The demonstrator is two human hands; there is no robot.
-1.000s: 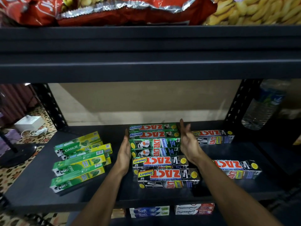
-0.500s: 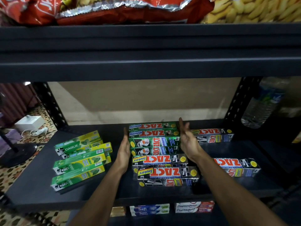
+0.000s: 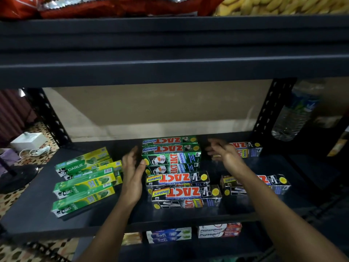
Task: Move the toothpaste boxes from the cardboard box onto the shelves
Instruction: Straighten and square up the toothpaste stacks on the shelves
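On the dark shelf (image 3: pixel 255 208) stands a stack of green Zact Whitening boxes (image 3: pixel 171 156), with black Zact Smokers boxes (image 3: pixel 184 191) in front of it. My left hand (image 3: pixel 132 174) is beside the stack's left end, fingers straight, thumb touching the green boxes. My right hand (image 3: pixel 224 156) hovers a little off the stack's right end, fingers loose and blurred, holding nothing. More Smokers boxes lie at the right (image 3: pixel 275 184) and back right (image 3: pixel 249 149). Green-yellow Darlie boxes (image 3: pixel 85 180) lie at the left. The cardboard box is out of view.
A shelf above carries red snack bags (image 3: pixel 113 6) and yellow snacks (image 3: pixel 283 5). Below are Safi boxes (image 3: pixel 169 235) and Pepsodent boxes (image 3: pixel 219 230). A water bottle (image 3: pixel 294 114) stands beyond the right post. A white box with a cable (image 3: pixel 28 141) sits on the floor at the left.
Both hands have drawn away from the ends of the green Zact stack, the right one farther out to the right. The boxes have not moved.
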